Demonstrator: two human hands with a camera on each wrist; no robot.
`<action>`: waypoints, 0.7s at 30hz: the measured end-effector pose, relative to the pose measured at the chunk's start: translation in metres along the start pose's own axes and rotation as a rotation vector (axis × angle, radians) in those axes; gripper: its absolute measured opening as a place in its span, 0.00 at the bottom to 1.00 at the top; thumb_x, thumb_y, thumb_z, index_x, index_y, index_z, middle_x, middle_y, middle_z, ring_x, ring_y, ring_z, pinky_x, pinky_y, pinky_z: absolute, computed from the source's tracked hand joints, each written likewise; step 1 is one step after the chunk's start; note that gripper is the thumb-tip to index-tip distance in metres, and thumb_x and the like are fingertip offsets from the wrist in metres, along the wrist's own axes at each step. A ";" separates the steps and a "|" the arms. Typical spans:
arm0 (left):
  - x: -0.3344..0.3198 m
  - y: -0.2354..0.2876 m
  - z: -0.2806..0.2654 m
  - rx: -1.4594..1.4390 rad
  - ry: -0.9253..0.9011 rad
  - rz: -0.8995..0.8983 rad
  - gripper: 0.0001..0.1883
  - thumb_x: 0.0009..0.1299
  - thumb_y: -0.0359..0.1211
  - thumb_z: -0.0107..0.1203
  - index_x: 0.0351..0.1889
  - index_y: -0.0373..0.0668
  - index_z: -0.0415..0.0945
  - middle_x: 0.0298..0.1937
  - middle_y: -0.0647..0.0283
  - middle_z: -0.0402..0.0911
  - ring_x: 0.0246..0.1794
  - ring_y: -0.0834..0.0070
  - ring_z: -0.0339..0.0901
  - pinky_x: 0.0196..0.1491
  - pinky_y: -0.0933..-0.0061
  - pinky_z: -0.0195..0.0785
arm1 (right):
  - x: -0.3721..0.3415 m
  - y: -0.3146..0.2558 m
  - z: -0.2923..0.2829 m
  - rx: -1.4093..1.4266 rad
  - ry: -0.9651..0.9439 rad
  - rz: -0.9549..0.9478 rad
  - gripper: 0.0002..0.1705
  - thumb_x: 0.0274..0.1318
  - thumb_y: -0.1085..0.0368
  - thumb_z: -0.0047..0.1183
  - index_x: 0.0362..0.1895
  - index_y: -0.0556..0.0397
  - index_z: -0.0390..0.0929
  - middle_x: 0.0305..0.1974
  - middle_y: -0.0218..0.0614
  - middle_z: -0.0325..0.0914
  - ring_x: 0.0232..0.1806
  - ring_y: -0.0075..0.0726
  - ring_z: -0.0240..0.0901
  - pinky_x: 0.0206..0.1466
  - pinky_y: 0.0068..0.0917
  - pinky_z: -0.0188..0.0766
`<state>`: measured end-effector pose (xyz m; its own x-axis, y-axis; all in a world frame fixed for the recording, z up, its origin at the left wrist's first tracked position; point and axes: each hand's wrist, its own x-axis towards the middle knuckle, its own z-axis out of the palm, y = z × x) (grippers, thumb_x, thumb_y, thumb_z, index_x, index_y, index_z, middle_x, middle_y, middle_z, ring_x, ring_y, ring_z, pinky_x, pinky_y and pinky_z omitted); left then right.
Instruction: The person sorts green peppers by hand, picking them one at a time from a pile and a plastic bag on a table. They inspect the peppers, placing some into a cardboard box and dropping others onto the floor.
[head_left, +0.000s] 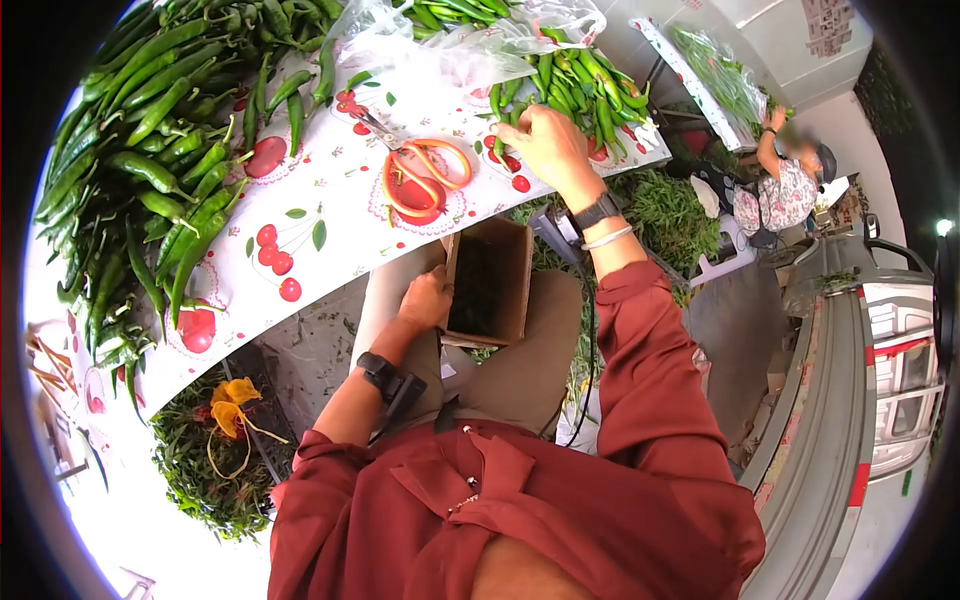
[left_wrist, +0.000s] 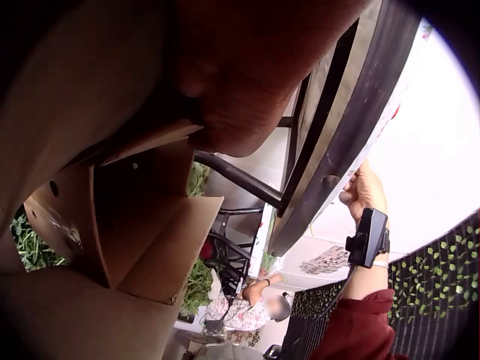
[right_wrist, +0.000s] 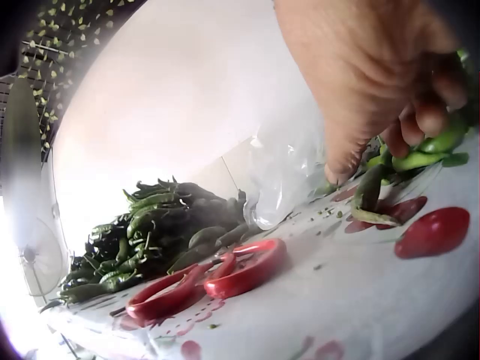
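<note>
My right hand (head_left: 545,150) is at the near side of a small pile of green chili peppers (head_left: 585,88) on the table. In the right wrist view its thumb is apart from the bent fingers (right_wrist: 411,127), which are right at the peppers; a single pepper (right_wrist: 367,191) lies below the hand. My left hand (head_left: 428,298) grips the upper edge of an open cardboard box (head_left: 512,260) between the legs. Orange-handled scissors (head_left: 425,175) lie on the tablecloth, left of my right hand. The inside of the box is dark.
A big heap of long green peppers (head_left: 150,130) covers the table's left side. A clear plastic bag (head_left: 430,58) lies at the back. Cut greenery (head_left: 660,225) is on the floor. Another person (head_left: 780,190) works at the right beside a white-edged table (head_left: 690,80).
</note>
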<state>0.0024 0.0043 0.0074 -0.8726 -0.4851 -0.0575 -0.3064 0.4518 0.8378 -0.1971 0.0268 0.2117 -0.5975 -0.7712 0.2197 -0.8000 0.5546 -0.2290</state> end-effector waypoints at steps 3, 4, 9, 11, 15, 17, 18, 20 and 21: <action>0.000 0.001 -0.001 -0.011 0.006 -0.009 0.11 0.55 0.31 0.45 0.34 0.34 0.65 0.29 0.39 0.72 0.35 0.43 0.69 0.40 0.51 0.62 | 0.005 -0.013 -0.002 -0.098 0.005 0.005 0.28 0.37 0.44 0.56 0.27 0.58 0.70 0.27 0.48 0.74 0.32 0.51 0.72 0.35 0.39 0.66; 0.000 0.002 -0.003 0.001 -0.006 -0.010 0.11 0.55 0.30 0.44 0.35 0.34 0.65 0.30 0.39 0.73 0.35 0.44 0.69 0.42 0.51 0.63 | 0.007 -0.013 -0.001 -0.092 -0.021 0.025 0.30 0.35 0.42 0.56 0.29 0.58 0.69 0.28 0.50 0.74 0.34 0.53 0.71 0.36 0.39 0.66; 0.000 0.002 -0.002 -0.017 -0.009 -0.014 0.11 0.55 0.30 0.45 0.35 0.34 0.65 0.30 0.39 0.73 0.35 0.44 0.70 0.42 0.52 0.63 | 0.013 -0.005 0.002 -0.078 -0.063 0.065 0.27 0.37 0.46 0.55 0.30 0.59 0.70 0.30 0.48 0.74 0.35 0.51 0.72 0.37 0.39 0.66; 0.000 0.001 0.000 -0.011 -0.027 -0.017 0.12 0.55 0.30 0.45 0.36 0.34 0.65 0.31 0.39 0.73 0.35 0.44 0.70 0.42 0.52 0.63 | 0.014 0.003 0.005 -0.078 -0.077 0.074 0.25 0.37 0.48 0.55 0.31 0.59 0.71 0.30 0.47 0.75 0.35 0.50 0.72 0.37 0.39 0.66; 0.001 0.003 0.000 -0.001 -0.022 -0.013 0.12 0.56 0.31 0.46 0.36 0.34 0.66 0.31 0.40 0.73 0.36 0.45 0.70 0.42 0.52 0.64 | 0.014 0.009 0.008 -0.092 0.010 0.023 0.18 0.38 0.53 0.53 0.28 0.55 0.73 0.27 0.47 0.74 0.32 0.51 0.72 0.35 0.39 0.66; 0.001 0.002 0.000 0.004 -0.018 -0.017 0.12 0.56 0.31 0.46 0.36 0.35 0.66 0.31 0.40 0.73 0.36 0.45 0.70 0.42 0.53 0.64 | 0.014 0.006 0.008 -0.115 0.042 0.024 0.16 0.39 0.54 0.53 0.26 0.55 0.73 0.25 0.47 0.74 0.31 0.51 0.71 0.33 0.39 0.66; 0.000 0.003 -0.001 -0.002 -0.019 -0.014 0.12 0.56 0.31 0.46 0.36 0.35 0.66 0.31 0.40 0.73 0.36 0.45 0.70 0.42 0.53 0.64 | 0.014 0.005 0.006 -0.079 0.017 0.069 0.16 0.38 0.55 0.53 0.27 0.55 0.73 0.27 0.48 0.74 0.33 0.52 0.71 0.35 0.40 0.66; -0.001 0.003 -0.002 -0.008 -0.018 -0.011 0.12 0.56 0.31 0.46 0.36 0.35 0.66 0.31 0.40 0.73 0.36 0.45 0.70 0.42 0.53 0.64 | 0.016 0.013 0.009 -0.003 0.049 0.086 0.15 0.37 0.56 0.53 0.26 0.55 0.74 0.25 0.48 0.74 0.29 0.51 0.72 0.33 0.38 0.67; 0.000 0.002 -0.001 -0.011 -0.012 -0.007 0.12 0.56 0.31 0.46 0.36 0.35 0.66 0.31 0.40 0.73 0.35 0.45 0.70 0.42 0.53 0.64 | 0.020 0.022 0.014 -0.003 0.050 0.084 0.15 0.37 0.56 0.53 0.26 0.55 0.74 0.25 0.48 0.74 0.29 0.51 0.72 0.33 0.38 0.67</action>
<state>0.0024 0.0049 0.0093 -0.8748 -0.4794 -0.0703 -0.3086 0.4395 0.8435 -0.2260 0.0197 0.1980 -0.6648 -0.7052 0.2467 -0.7468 0.6179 -0.2461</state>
